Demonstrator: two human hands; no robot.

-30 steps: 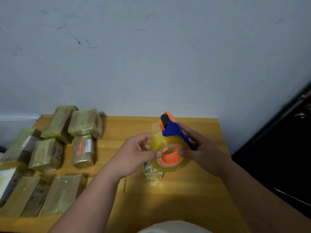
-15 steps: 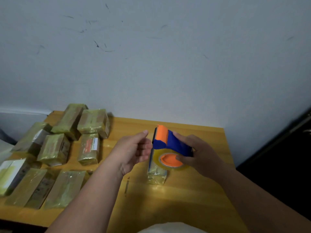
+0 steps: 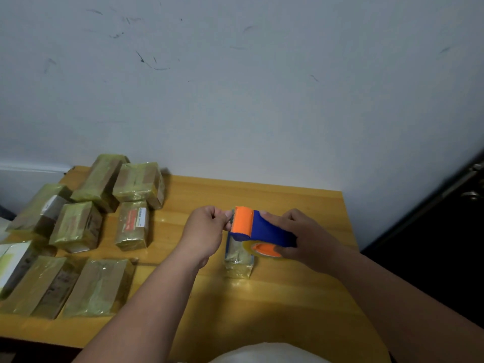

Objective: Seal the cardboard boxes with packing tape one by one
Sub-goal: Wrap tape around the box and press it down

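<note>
My right hand (image 3: 303, 238) grips a blue and orange tape dispenser (image 3: 258, 227) holding a roll of clear yellowish tape (image 3: 264, 249), just above the wooden table (image 3: 288, 297). My left hand (image 3: 207, 226) is curled at the dispenser's toothed cutter end and pinches the tape end there. A small tape-wrapped box (image 3: 238, 259) stands on the table directly under the dispenser, partly hidden by it.
Several tape-wrapped cardboard boxes (image 3: 78, 226) lie in rows over the table's left half. A scuffed white wall (image 3: 235, 100) rises behind the table. A dark door with a handle (image 3: 468, 195) is at the right. The table's right edge is near my right forearm.
The dispenser has tipped over so its orange cutter end points left. My left hand, open half a second ago, has closed at the cutter on the tape end.
</note>
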